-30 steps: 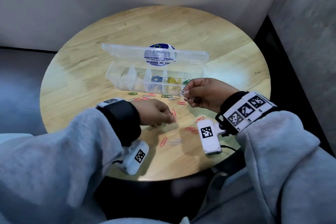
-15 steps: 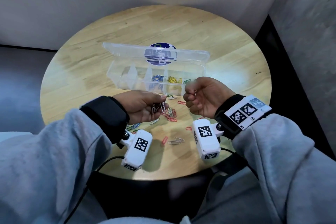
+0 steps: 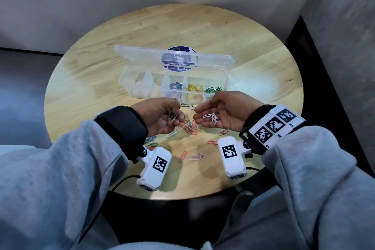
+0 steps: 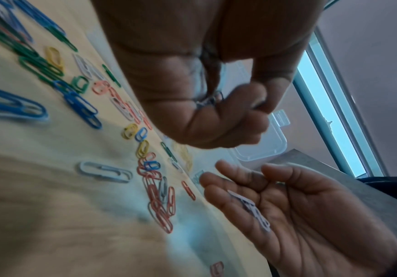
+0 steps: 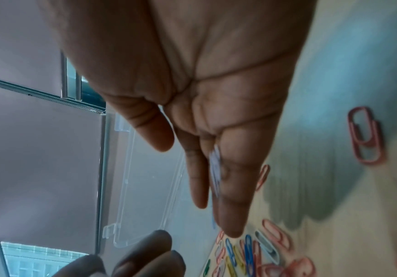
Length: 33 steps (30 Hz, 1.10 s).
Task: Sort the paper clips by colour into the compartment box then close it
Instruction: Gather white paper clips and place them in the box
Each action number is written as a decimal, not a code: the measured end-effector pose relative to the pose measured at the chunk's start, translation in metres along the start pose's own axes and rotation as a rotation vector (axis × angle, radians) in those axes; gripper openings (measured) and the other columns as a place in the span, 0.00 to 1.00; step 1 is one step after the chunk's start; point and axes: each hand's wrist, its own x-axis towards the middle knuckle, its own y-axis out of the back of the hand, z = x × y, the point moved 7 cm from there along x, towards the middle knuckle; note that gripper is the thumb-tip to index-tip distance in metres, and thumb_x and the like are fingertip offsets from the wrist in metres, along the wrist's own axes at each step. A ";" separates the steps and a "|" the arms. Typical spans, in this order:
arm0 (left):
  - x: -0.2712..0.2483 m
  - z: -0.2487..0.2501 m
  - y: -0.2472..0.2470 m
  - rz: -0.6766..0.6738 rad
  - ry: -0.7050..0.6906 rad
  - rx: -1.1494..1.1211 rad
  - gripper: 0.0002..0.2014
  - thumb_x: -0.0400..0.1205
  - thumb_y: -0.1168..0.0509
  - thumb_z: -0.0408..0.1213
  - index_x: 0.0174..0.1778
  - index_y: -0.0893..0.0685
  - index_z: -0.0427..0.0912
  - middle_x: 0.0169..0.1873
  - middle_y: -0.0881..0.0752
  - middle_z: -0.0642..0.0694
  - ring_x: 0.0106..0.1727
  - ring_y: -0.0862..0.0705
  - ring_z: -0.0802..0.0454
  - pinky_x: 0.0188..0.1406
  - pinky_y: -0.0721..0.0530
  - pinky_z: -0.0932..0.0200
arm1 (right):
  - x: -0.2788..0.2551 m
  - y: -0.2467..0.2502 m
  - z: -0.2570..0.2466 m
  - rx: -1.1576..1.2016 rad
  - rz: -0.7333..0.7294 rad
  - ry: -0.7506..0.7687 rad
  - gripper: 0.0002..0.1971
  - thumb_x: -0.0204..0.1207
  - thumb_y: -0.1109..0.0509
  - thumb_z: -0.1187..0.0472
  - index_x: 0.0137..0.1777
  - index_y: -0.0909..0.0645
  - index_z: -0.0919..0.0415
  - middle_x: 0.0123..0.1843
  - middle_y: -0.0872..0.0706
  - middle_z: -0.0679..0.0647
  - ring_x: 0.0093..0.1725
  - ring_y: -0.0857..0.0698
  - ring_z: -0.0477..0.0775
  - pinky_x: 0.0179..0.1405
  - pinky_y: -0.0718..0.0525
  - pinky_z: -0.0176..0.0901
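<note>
A clear compartment box (image 3: 129, 85) stands on the round wooden table with its lid (image 3: 142, 55) raised; blue (image 3: 176, 86), yellow (image 3: 194, 87) and green clips (image 3: 213, 89) lie in separate compartments. My left hand (image 3: 162, 116) pinches a bunch of white clips (image 3: 172, 116) just above the table. My right hand (image 3: 221, 113) is palm up beside it, fingers relaxed, with a few white clips (image 3: 212, 118) resting on the palm (image 4: 252, 208). Loose red clips (image 3: 188, 127) lie between and below the hands.
More loose clips, red, white, blue and green, are scattered on the table (image 3: 263, 79) near its front edge (image 3: 194, 155). A wall corner stands behind and to the right. Wrist cameras (image 3: 232, 156) hang under both wrists.
My right hand has turned from a fist to palm up, showing white clips. My left hand rose from the table with a bunch of white clips and moved toward the right hand.
</note>
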 end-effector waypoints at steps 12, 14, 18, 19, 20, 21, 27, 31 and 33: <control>-0.003 -0.014 -0.032 0.006 -0.099 1.318 0.06 0.72 0.26 0.42 0.41 0.17 0.52 0.25 0.24 0.55 0.26 0.28 0.62 0.23 0.32 0.66 | -0.002 0.011 0.007 -0.937 0.136 -0.046 0.06 0.75 0.31 0.64 0.37 0.22 0.60 0.27 0.25 0.53 0.23 0.30 0.49 0.22 0.30 0.37; -0.001 -0.021 -0.038 -0.002 -0.101 1.406 0.08 0.70 0.25 0.45 0.38 0.18 0.52 0.25 0.22 0.53 0.26 0.27 0.63 0.25 0.34 0.64 | -0.004 0.010 0.011 -1.151 0.127 -0.076 0.06 0.72 0.27 0.60 0.36 0.21 0.56 0.27 0.21 0.49 0.25 0.28 0.49 0.24 0.31 0.37; 0.003 -0.028 -0.044 0.034 -0.110 1.538 0.10 0.70 0.26 0.46 0.44 0.14 0.49 0.30 0.19 0.54 0.30 0.24 0.59 0.25 0.32 0.66 | -0.008 -0.001 0.013 -1.232 0.101 -0.018 0.07 0.68 0.23 0.58 0.38 0.20 0.54 0.28 0.19 0.44 0.24 0.24 0.40 0.22 0.28 0.30; 0.002 -0.029 -0.045 0.042 -0.107 1.551 0.10 0.70 0.26 0.45 0.45 0.13 0.48 0.29 0.19 0.54 0.29 0.23 0.58 0.24 0.31 0.67 | -0.007 -0.006 0.014 -1.287 0.092 -0.007 0.08 0.67 0.23 0.58 0.38 0.20 0.53 0.28 0.20 0.44 0.26 0.24 0.41 0.28 0.26 0.33; 0.003 -0.030 -0.046 0.048 -0.100 1.559 0.10 0.71 0.26 0.44 0.46 0.13 0.48 0.29 0.19 0.53 0.30 0.22 0.57 0.23 0.31 0.67 | -0.006 -0.010 0.018 -1.333 0.081 -0.006 0.08 0.66 0.22 0.58 0.37 0.21 0.52 0.29 0.21 0.44 0.29 0.23 0.43 0.32 0.26 0.36; 0.002 -0.030 -0.046 0.055 -0.094 1.563 0.09 0.71 0.26 0.44 0.45 0.13 0.48 0.29 0.18 0.53 0.31 0.21 0.55 0.23 0.31 0.68 | -0.005 -0.014 0.022 -1.359 0.070 -0.014 0.09 0.66 0.22 0.58 0.36 0.21 0.52 0.30 0.20 0.45 0.31 0.23 0.45 0.33 0.25 0.37; 0.003 -0.030 -0.030 0.053 -0.061 1.493 0.05 0.70 0.26 0.43 0.35 0.14 0.48 0.30 0.17 0.54 0.35 0.21 0.55 0.35 0.25 0.64 | -0.002 -0.032 0.033 -1.578 0.054 -0.006 0.07 0.69 0.24 0.56 0.42 0.20 0.53 0.41 0.17 0.48 0.42 0.20 0.52 0.34 0.26 0.39; -0.001 -0.023 -0.014 0.046 -0.043 1.324 0.11 0.70 0.25 0.42 0.26 0.20 0.47 0.20 0.21 0.56 0.23 0.26 0.60 0.27 0.27 0.66 | 0.002 -0.037 0.035 -1.666 0.079 0.009 0.04 0.70 0.31 0.63 0.43 0.16 0.58 0.39 0.15 0.52 0.41 0.18 0.54 0.33 0.25 0.37; -0.003 -0.017 -0.006 0.051 -0.033 1.177 0.10 0.69 0.26 0.36 0.26 0.21 0.46 0.18 0.21 0.55 0.20 0.27 0.58 0.25 0.28 0.67 | 0.000 -0.036 0.031 -1.667 0.092 0.007 0.09 0.70 0.34 0.65 0.46 0.14 0.60 0.43 0.12 0.55 0.41 0.18 0.55 0.31 0.25 0.37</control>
